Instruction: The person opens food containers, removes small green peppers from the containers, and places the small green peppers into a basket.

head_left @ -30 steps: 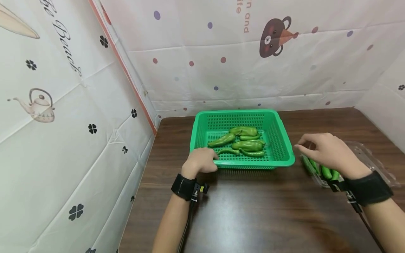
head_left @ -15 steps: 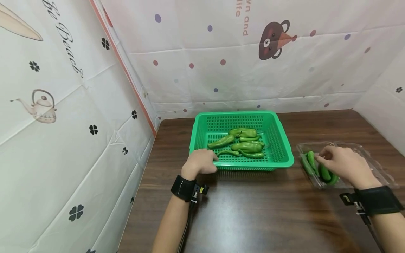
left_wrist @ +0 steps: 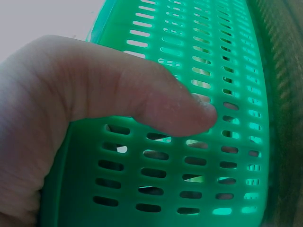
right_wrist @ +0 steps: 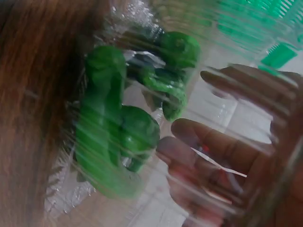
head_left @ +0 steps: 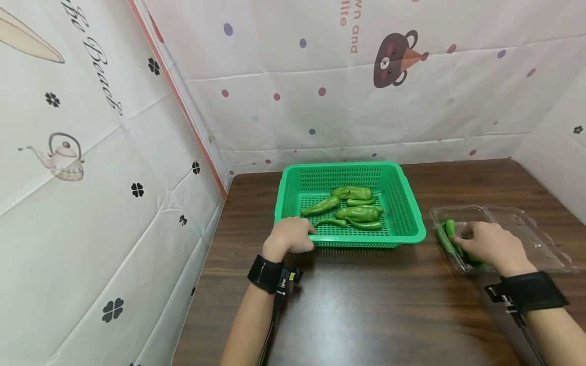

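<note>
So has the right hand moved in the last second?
Yes. The right hand has dropped away from the green basket corner, toward the person, into the clear plastic tray, onto the green peppers.

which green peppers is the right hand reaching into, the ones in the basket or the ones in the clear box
The peppers in the clear box: the right hand is among them, apart from the green basket.

table (head_left: 366, 305): dark brown wood, glossy | backdrop (head_left: 320, 101): white sheet with coloured dots, bear cartoon (head_left: 396, 57), orange lettering | left wall: teapot drawing (head_left: 59, 156), black clovers, script text, orange corner strip
</note>
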A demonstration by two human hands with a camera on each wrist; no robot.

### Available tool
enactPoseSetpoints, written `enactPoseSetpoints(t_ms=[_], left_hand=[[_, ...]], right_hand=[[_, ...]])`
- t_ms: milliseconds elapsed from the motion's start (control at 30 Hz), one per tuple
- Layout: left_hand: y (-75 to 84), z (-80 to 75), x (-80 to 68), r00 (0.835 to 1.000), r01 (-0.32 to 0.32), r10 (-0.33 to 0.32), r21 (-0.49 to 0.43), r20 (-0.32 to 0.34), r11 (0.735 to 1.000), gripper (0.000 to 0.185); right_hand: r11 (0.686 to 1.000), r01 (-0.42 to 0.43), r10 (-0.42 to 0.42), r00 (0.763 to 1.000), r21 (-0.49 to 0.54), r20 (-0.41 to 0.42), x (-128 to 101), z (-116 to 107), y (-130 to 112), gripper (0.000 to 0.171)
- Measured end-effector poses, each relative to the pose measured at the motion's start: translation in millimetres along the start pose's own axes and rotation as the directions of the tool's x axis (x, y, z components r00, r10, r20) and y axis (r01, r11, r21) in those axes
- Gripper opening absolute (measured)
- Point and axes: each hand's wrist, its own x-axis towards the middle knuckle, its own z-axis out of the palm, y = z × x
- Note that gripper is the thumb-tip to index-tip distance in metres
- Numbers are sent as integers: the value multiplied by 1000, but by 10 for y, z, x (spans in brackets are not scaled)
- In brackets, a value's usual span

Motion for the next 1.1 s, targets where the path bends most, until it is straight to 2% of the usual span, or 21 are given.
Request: enactPoseSetpoints(t_ms=[267,700,1100], left_hand=[[8,5,-17,1000,8,-7,-4,4,1000,54],[7,21,-18,1000,-4,4,18,-10,1000,54],[6,32,-13,1000,-1,1,6,-14,1000,52]], right_hand=[[1000,-10,10,1000,14,16,11,102,-32,46],[998,40,-42,999,46,27,64,131,29,40],[996,45,-49,998,81,48,90,126,62,41]])
